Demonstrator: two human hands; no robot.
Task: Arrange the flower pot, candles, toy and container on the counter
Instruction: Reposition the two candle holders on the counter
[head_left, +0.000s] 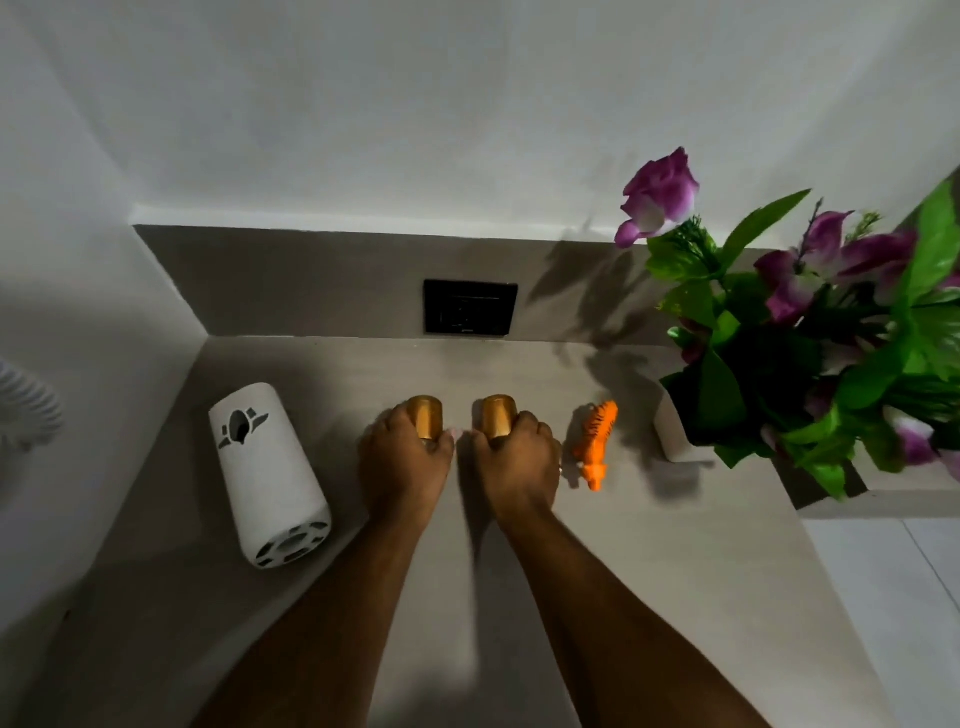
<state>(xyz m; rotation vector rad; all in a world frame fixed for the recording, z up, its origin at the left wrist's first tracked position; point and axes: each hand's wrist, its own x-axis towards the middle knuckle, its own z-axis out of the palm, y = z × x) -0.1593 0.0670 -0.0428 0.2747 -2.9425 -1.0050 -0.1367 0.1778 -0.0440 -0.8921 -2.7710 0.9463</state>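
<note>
Two gold candles stand side by side mid-counter. My left hand (402, 460) is wrapped around the left candle (426, 415), and my right hand (517, 462) grips the right candle (497, 414). An orange tiger toy (595, 441) lies just right of my right hand. Further right stands the flower pot (672, 434), white and mostly hidden under green leaves and purple flowers (810, 317). A white cylindrical container (267, 473) with cut-out holes is at the left of the counter, leaning toward me.
The grey counter (519, 597) meets a grey backsplash carrying a black switch plate (470, 307). A white wall closes the left side, with a ribbed white hose (26, 400) at the far left. The counter's right edge drops to a white floor (893, 597).
</note>
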